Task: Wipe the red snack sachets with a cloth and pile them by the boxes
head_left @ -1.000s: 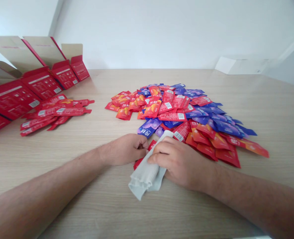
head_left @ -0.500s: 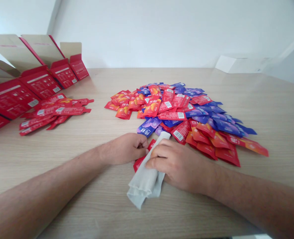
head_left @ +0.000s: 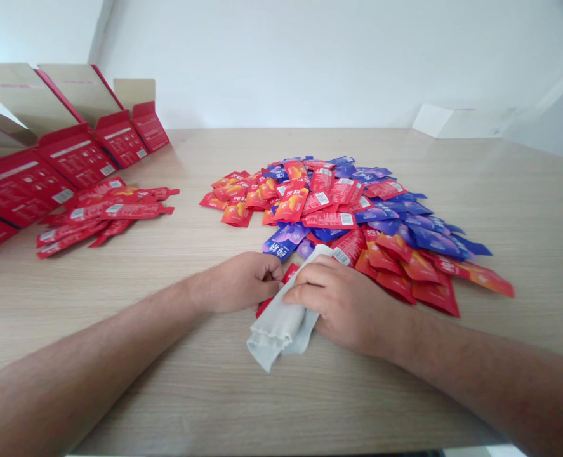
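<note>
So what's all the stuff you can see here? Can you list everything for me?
wooden table: one, light brown, under everything
big heap of sachets: too many to count, red, orange and blue-purple, middle of the table
long red sachets: about ten, red, left part of the table
open cardboard boxes: about five, red with tan flaps, along the left side
white carton: one, white, far right behind the table
grey cloth: one, pale grey, on the table under the right hand
red sachet: one or two, red, by the left hand's fingers
left hand: one, curled, beside the cloth
right hand: one, on the cloth
</note>
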{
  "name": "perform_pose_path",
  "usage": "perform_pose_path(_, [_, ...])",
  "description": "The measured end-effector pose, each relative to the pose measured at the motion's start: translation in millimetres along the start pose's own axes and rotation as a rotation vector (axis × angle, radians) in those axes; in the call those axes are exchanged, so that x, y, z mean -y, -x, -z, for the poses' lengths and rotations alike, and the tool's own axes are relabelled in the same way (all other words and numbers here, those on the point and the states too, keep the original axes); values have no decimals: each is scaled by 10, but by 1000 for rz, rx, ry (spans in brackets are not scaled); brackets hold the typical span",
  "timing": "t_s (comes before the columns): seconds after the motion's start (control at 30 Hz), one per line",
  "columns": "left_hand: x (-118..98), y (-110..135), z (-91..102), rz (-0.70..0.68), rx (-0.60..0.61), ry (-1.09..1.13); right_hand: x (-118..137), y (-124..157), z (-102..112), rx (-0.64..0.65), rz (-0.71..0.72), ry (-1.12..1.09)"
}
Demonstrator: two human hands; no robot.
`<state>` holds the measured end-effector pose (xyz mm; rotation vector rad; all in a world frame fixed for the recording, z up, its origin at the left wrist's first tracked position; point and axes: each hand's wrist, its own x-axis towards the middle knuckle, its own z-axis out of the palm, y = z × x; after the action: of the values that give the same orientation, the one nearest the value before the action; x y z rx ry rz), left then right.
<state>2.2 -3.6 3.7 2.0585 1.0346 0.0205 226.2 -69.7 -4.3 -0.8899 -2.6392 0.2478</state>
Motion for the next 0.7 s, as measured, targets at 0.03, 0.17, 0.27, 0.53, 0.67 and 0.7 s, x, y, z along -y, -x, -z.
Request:
perform_pose_path(0.03, [0, -1, 2, -2, -1, -4, 4, -3, 4, 8, 9, 4])
perform_pose_path(0.17, [2, -8, 11, -10, -6, -25, 12, -13, 13, 41, 86, 6])
perform_pose_path(0.27, [14, -8, 4, -13, 9, 3, -5, -1, 3, 17, 39, -9])
perform_pose_path(0.53, [20, -19, 4, -17, 5, -20, -4, 3, 7, 44, 80, -12])
perform_pose_path(0.67, [19, -14, 3, -4, 23, 0, -24, 1, -22, -40, 23, -24])
perform_pose_path(0.7, [21, -14, 3, -6, 22, -3, -23, -1, -24, -41, 27, -20])
